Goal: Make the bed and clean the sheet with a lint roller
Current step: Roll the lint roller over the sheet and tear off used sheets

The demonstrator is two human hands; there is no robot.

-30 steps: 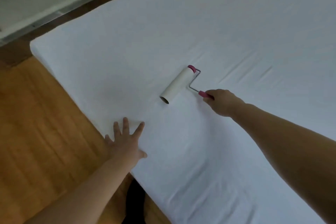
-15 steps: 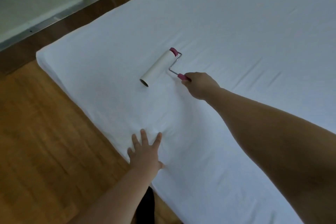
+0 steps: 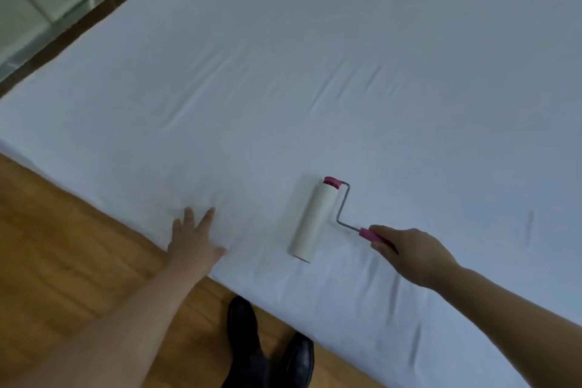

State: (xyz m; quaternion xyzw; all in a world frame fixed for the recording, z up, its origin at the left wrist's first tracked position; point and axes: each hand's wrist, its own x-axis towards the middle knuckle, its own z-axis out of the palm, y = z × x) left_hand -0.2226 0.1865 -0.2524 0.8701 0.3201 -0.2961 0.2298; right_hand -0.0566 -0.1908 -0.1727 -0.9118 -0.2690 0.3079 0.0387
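Right hand (image 3: 409, 253): grips roller (image 3: 313, 219) handle; press evenly.
Left hand (image 3: 195, 242): flat, fingers spread, keeps sheet (image 3: 315, 72) taut.

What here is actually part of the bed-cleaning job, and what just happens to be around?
Part of the job: lint roller, white sheet, right hand gripping the handle, left hand flat on the sheet.

Just around: wooden floor, black shoes.
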